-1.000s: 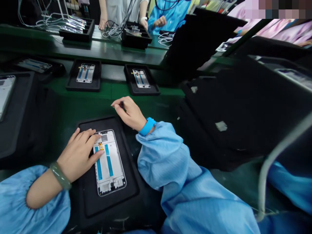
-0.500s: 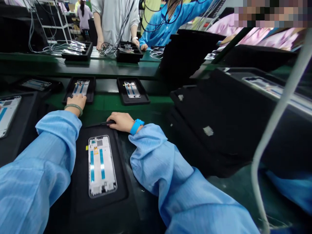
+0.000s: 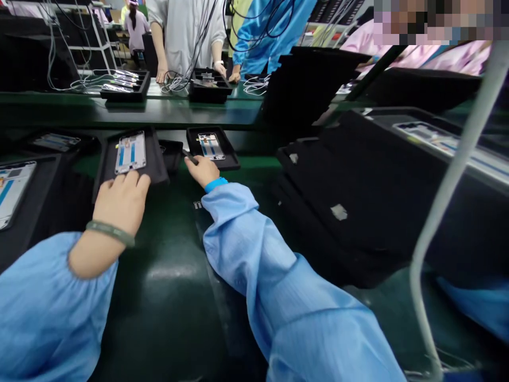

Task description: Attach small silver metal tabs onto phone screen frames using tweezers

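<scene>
My left hand (image 3: 121, 204), wearing a green bangle, has its fingers closed over the near edge of a black tray (image 3: 156, 168). In that tray lies a silvery phone frame (image 3: 131, 151) with blue strips. My right hand (image 3: 203, 171) is closed around a slim dark stick-like tool (image 3: 190, 157), its exact kind unclear. It is just in front of a second black tray (image 3: 233, 159), which carries another phone frame (image 3: 212, 146). Between the two, a further dark tray (image 3: 170, 155) is partly hidden.
At left, a phone frame (image 3: 14, 193) sits in a black tray. Black stacked trays (image 3: 358, 196) rise on my right behind a pale cable (image 3: 449, 212). Across the raised ledge (image 3: 170, 112) are bins, wires and co-workers. Green bench surface (image 3: 170, 297) lies before me.
The tray with a phone frame directly before me has left that spot. My left hand has drawn its tray nearer. My right hand has moved forward, still holding the dark tool.
</scene>
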